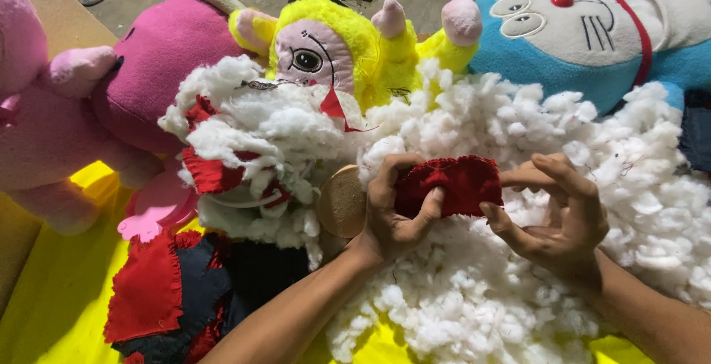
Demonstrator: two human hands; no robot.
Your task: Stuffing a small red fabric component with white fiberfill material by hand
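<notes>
The left hand squeezes a small red fuzzy cloth pouch; the right hand pinches its edge. It looks soft, light and floppy, so the edges seem best to hold.

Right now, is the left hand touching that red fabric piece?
Touching. The head view shows the left hand with fingers and thumb clamped around the red fabric piece.

red cloth, white stuffing, yellow sheet
</notes>
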